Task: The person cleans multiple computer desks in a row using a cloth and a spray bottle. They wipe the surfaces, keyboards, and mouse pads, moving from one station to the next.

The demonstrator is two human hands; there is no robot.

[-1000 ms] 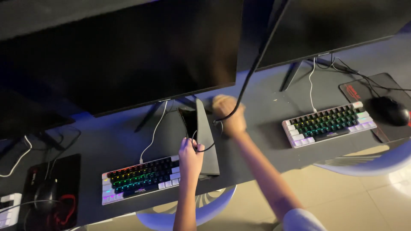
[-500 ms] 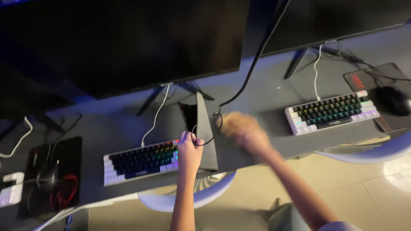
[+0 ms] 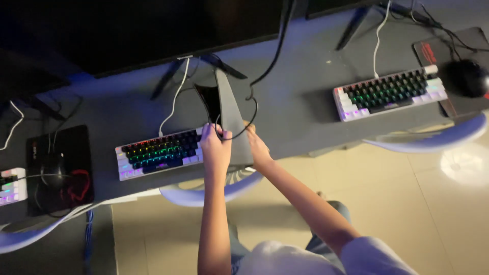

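Head view: left hand (image 3: 215, 147) and right hand (image 3: 256, 145) clasp opposite sides of the upright grey divider panel (image 3: 232, 114), fingers curled on it; its long axis runs away from both hands, a black cable (image 3: 249, 109) looping just beyond the right hand

Grey upright divider panel (image 3: 232, 114) stands on the desk, black cable (image 3: 243, 133) looped across it.
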